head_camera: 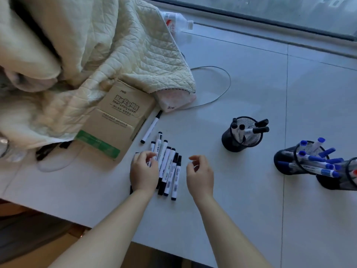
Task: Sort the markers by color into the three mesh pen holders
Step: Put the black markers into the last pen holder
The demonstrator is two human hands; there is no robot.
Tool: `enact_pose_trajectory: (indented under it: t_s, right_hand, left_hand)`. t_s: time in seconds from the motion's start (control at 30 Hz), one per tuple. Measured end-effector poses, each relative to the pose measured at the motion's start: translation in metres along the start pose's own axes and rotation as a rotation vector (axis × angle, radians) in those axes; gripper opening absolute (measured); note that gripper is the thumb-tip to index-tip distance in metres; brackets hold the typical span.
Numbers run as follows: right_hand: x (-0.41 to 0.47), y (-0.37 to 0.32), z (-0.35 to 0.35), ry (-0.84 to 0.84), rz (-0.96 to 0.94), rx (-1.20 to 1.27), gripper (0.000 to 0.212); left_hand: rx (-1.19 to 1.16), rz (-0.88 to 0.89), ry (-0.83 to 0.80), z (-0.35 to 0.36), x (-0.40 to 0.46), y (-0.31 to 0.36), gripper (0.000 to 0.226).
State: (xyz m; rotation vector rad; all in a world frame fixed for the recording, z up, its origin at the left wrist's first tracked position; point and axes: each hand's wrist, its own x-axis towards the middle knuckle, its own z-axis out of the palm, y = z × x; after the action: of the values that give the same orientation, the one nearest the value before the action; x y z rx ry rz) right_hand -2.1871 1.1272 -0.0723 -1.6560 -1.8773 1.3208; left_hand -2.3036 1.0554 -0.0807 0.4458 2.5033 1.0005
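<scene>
Left hand (144, 173) fingers (149, 156) curled onto black markers (170, 167) lying in a row on the surface (251, 209), right hand (200, 176) loose, holding nothing, holders (241, 135) farther right with black and blue markers (316, 159).

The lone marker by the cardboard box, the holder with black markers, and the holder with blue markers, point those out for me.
lone marker (151, 127): head view, middle of its white barrel.
holder with black markers (230, 141): head view, outer mesh wall.
holder with blue markers (283, 161): head view, outer mesh wall.
</scene>
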Motion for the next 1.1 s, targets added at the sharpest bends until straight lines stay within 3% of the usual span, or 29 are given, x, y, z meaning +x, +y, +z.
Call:
enact_pose_trajectory:
  t_s: [0.27, 0.43, 0.87, 1.1]
  right_hand:
    - [-0.002, 0.011, 0.041, -0.074, 0.223, -0.214, 0.033]
    - [0.002, 0.004, 0.060, -0.064, 0.216, -0.310, 0.045]
    - [-0.002, 0.009, 0.065, -0.038, 0.162, -0.256, 0.048]
    - [-0.002, 0.008, 0.072, -0.042, 0.139, -0.379, 0.039]
  left_hand:
    - [0.157, -0.159, 0.030, -0.007, 0.014, -0.045, 0.034]
    - [0.168, -0.099, 0.049, -0.005, 0.014, -0.059, 0.038]
    - [0.303, 0.034, 0.039, -0.004, 0.013, -0.069, 0.040]
    - [0.375, 0.071, -0.003, -0.008, 0.014, -0.070, 0.036]
